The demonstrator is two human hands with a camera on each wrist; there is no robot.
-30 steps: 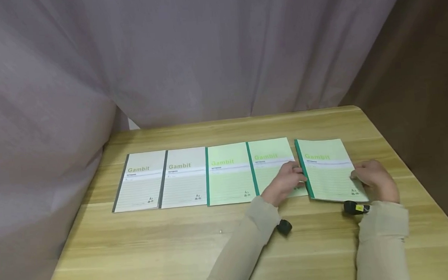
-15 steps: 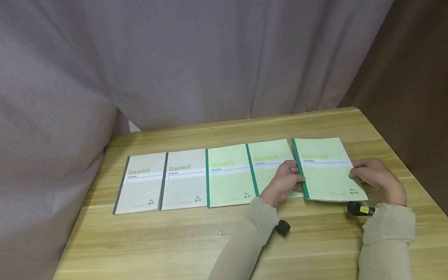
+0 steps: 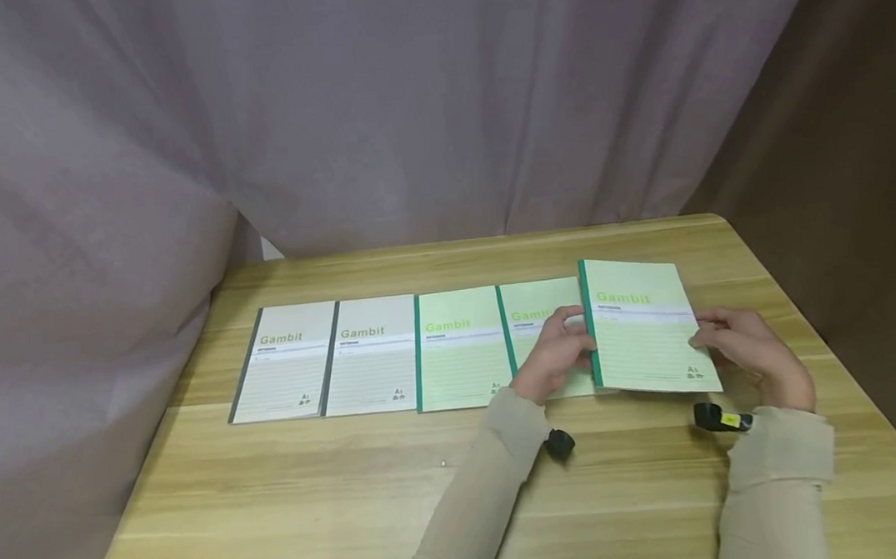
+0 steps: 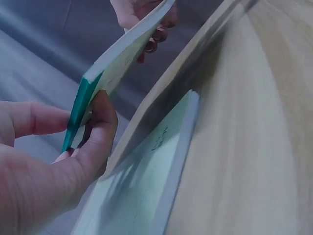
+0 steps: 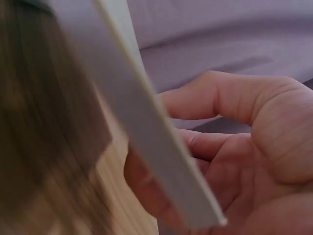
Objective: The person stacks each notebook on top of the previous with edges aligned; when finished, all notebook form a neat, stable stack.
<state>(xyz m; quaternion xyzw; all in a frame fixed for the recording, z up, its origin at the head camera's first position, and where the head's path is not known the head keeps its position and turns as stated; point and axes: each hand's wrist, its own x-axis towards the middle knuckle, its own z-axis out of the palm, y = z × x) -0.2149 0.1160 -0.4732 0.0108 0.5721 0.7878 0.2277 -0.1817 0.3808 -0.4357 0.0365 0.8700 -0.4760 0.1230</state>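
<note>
Both hands hold a green notebook point(image 3: 645, 329) raised above the table, its cover facing up. My left hand point(image 3: 558, 354) pinches the dark green spine; in the left wrist view the thumb and fingers point(image 4: 100, 129) lie on either side of it. On the opposite edge, my right hand point(image 3: 755, 349) grips the notebook between thumb and fingers, as the right wrist view shows around the page block point(image 5: 146, 127). Under the left hand lies another green notebook point(image 3: 539, 296), partly covered by that hand and the raised notebook.
To the left, a third green notebook point(image 3: 462, 354) and two white notebooks with dark grey spines point(image 3: 369, 358) lie side by side in a row on the wooden table point(image 3: 315, 502). A grey curtain point(image 3: 381, 116) hangs behind the table's far edge.
The held notebook has risen off the table and shifted slightly left, now overlapping the green notebook beside it in view. Both hands moved up with it. The other notebooks stay put.
</note>
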